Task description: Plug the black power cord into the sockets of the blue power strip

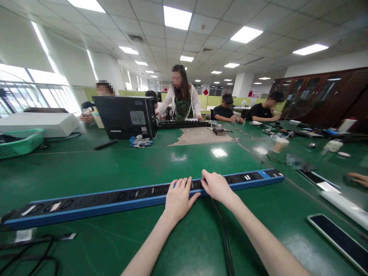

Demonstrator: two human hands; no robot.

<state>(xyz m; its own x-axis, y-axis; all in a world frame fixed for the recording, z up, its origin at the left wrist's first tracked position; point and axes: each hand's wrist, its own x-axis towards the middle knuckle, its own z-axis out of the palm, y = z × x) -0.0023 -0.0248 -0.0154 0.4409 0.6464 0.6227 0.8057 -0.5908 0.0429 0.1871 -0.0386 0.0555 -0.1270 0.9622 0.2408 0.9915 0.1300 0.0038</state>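
Note:
A long blue-and-black power strip (109,200) with a row of sockets lies slantwise across the green table in front of me. My left hand (178,197) grips it near the middle, fingers over its top and thumb at the near side. Just to the right, my right hand (217,186) is closed over the sockets. Out from beneath that hand a black power cord (222,226) runs down toward me. The cord's upper end is hidden by the hand, so I cannot see whether its plug sits in a socket.
Loose black cables (43,251) lie at the near left, a phone (339,239) at the near right. Beyond stand a black computer case (123,117), gloves (140,141) and a green basket (23,142). Several people work around the table; a person's hand (358,179) shows at the right edge.

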